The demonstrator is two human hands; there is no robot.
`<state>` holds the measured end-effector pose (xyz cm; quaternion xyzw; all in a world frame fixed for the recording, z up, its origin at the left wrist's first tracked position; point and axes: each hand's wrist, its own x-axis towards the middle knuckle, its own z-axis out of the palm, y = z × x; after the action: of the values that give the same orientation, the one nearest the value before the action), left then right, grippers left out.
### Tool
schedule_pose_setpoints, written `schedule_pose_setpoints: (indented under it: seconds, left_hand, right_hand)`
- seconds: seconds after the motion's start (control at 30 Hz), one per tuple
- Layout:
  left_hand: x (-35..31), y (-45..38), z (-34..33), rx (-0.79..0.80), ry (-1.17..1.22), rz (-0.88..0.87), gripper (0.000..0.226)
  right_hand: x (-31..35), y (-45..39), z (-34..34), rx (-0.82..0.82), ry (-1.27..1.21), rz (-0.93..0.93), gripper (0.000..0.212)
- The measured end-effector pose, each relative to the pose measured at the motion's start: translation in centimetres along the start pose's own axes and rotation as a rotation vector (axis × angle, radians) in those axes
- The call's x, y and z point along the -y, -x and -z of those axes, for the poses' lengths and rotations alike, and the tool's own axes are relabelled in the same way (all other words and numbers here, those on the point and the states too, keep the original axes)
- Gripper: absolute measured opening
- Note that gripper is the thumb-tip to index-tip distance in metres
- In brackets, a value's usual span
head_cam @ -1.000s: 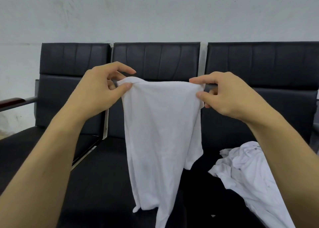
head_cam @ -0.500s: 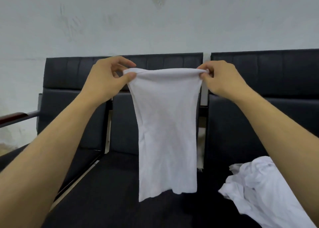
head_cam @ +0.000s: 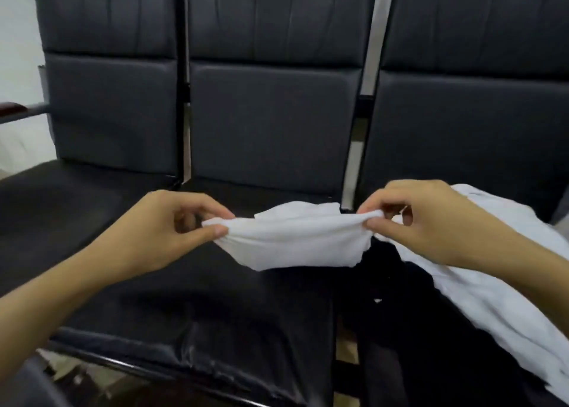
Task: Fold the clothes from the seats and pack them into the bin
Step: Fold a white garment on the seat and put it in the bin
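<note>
A white garment [head_cam: 295, 240] is stretched between my two hands low over the middle black seat [head_cam: 197, 308]. My left hand [head_cam: 166, 231] pinches its left end between thumb and forefinger. My right hand [head_cam: 425, 222] pinches the right end the same way. The cloth's far part lies on the seat near the backrest, and its near edge hangs just above the cushion. A second white garment [head_cam: 498, 283] lies crumpled on the right seat, partly under my right forearm. No bin is in view.
Three black padded seats stand in a row against a pale wall. A dark wooden armrest [head_cam: 12, 109] juts out at the far left. The left seat [head_cam: 52, 200] holds nothing. Floor shows below the seat fronts.
Both hands have come down from chest height to just above the middle seat, lowering the white garment so it no longer hangs long. My view has tilted downward.
</note>
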<state>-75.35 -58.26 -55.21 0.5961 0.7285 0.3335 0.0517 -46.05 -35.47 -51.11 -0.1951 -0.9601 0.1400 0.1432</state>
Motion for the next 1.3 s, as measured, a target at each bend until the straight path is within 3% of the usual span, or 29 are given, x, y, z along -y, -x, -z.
schedule_pose_setpoints:
  seconds: [0.13, 0.23, 0.5, 0.67, 0.83, 1.0, 1.17, 1.3]
  left_hand:
    - [0.6, 4.4, -2.8, 0.163, -0.014, 0.055, 0.017]
    - [0.7, 4.7, -3.6, 0.199, -0.006, 0.071, 0.013]
    - [5.1, -2.7, -4.6, 0.125, 0.038, 0.089, 0.010]
    - [9.2, -9.4, -7.1, 0.081, 0.049, 0.199, 0.009]
    - [12.1, -13.5, -10.5, 0.093, -0.053, 0.257, 0.008]
    - [14.3, -14.8, -12.9, 0.060, -0.067, 0.331, 0.008]
    - [14.7, -14.5, -13.9, -0.106, -0.107, 0.304, 0.026]
    - [11.5, -12.7, -13.7, -0.038, -0.122, 0.189, 0.040]
  right_hand:
    - [-0.7, 3.9, -3.6, 0.160, -0.041, 0.023, 0.007]
    - [-1.2, 4.2, -4.5, 0.198, -0.059, 0.070, 0.005]
    - [-3.8, -4.3, -5.5, 0.152, -0.038, 0.010, 0.010]
    - [-6.4, -11.1, -6.9, 0.164, -0.053, -0.108, 0.009]
    - [-10.2, -14.5, -10.6, 0.143, -0.092, -0.220, 0.008]
    - [-12.6, -15.5, -14.5, -0.018, -0.197, -0.296, 0.008]
    - [-13.2, -15.3, -15.7, -0.089, -0.228, -0.284, 0.013]
    - [-12.2, -14.2, -13.3, -0.073, -0.077, -0.132, 0.028]
